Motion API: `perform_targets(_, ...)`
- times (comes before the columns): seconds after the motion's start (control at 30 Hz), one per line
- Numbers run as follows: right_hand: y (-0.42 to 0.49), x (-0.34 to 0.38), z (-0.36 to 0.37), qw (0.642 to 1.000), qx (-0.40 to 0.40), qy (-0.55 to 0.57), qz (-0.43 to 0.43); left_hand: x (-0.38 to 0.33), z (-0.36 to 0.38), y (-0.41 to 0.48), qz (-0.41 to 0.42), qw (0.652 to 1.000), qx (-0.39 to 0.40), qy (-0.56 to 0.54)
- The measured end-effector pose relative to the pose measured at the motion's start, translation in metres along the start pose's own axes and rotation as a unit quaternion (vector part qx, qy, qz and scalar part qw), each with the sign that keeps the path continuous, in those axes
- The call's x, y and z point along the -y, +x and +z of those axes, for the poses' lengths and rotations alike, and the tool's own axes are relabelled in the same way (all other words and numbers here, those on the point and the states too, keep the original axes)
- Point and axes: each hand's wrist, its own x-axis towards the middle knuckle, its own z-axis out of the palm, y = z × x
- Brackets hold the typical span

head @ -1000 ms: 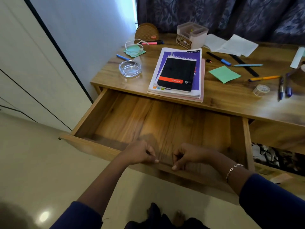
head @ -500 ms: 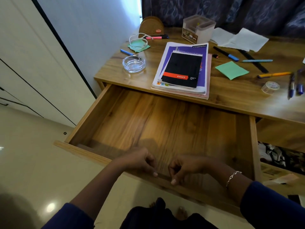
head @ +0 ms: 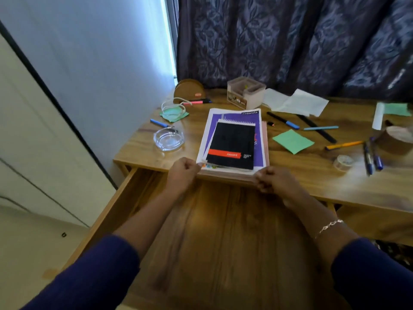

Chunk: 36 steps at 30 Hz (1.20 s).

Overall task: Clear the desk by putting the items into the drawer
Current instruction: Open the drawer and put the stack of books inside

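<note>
A brown wooden desk fills the middle and right of the frame, its far right end cut off by the edge. Below it, a pulled-out wooden drawer takes up the lower centre, with its front edge hidden by the person's blue sleeves. A stack of notebooks lies at the desk's near edge, centre frame, just above the drawer. Its long axis runs up the frame, from the near edge towards the dark curtain. On top is a black spiral-bound notepad, binding at the far end and orange band at the near end. The two hands are apart, one at each near corner of the stack. The left hand has its fingers curled on the lower left corner, where a white page lifts, and the right hand is curled on the lower right corner. Motion blur hides the fingertips. A clear glass ashtray sits left of the stack and a green square paper note to its right, both apart from it. Further right lies a small clear tape roll.
</note>
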Motion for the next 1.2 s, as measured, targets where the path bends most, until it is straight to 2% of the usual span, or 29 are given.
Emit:
perform_targets(0.1,0.035,0.015,-0.016,0.989,-0.1,0.093,0.063,-0.021,0.006,0.038,-0.088,0.993,0.051,-0.058)
perform_targets(0.2,0.055,0.024,-0.023,0.978,-0.146,0.088,0.116,-0.025,0.012,0.069,-0.15,0.978,0.093,-0.115)
perform_targets(0.37,0.067,0.031,-0.018,0.959,-0.133,0.183,0.171,-0.028,0.015,0.097,-0.205,0.957,0.132,-0.159)
perform_targets(0.57,0.081,0.035,-0.019,0.955,-0.116,0.188,0.197,-0.035,0.02,0.106,-0.236,0.945,0.159,-0.162)
perform_targets(0.7,0.083,0.04,-0.015,0.958,-0.106,0.183,0.193,-0.03,0.029,0.119,-0.225,0.934,0.163,-0.224)
perform_targets(0.9,0.079,0.045,-0.016,0.949,-0.087,0.253,0.165,-0.03,0.03,0.1,-0.182,0.951,0.072,-0.241)
perform_targets(1.0,0.075,0.046,-0.014,0.963,-0.106,0.213,0.125,-0.028,0.027,0.09,-0.11,0.956,0.058,-0.264)
perform_targets(1.13,0.07,0.052,-0.006,0.976,-0.153,0.147,0.047,-0.04,0.015,0.084,0.002,0.98,0.011,-0.198)
perform_targets(1.2,0.07,0.054,-0.004,0.974,-0.179,0.139,-0.007,-0.047,0.008,0.082,0.071,0.983,0.014,-0.171)
